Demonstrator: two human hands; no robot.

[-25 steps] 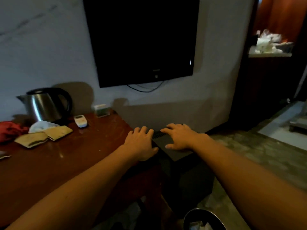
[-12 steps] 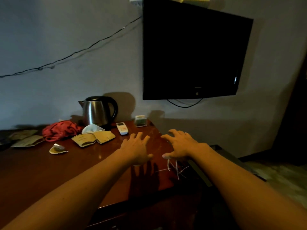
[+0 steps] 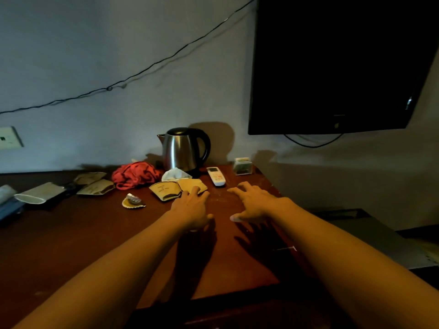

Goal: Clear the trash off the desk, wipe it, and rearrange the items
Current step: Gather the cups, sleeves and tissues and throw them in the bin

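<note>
— Progress so far?
— Barely begun, by the look of it. Trash all over the table (image 3: 71, 233): flattened paper cups (image 3: 177, 188) near the kettle (image 3: 184, 148), two more flattened cups (image 3: 95, 184) further left, a foil wrapper (image 3: 133, 201), a crumpled tissue (image 3: 174, 174).
— Hands?
— Left hand (image 3: 192, 207) spread and empty, fingertips just touching the nearest cup. Right hand (image 3: 255, 201) spread too, hovering over bare wood near the remote (image 3: 215, 176).
— Wiping?
— Not yet, judging by the smears. Red cloth (image 3: 135, 174) bunched beside the kettle, untouched.
— Left to do?
— Nearly everything: trash, wiping, rearranging.
</note>
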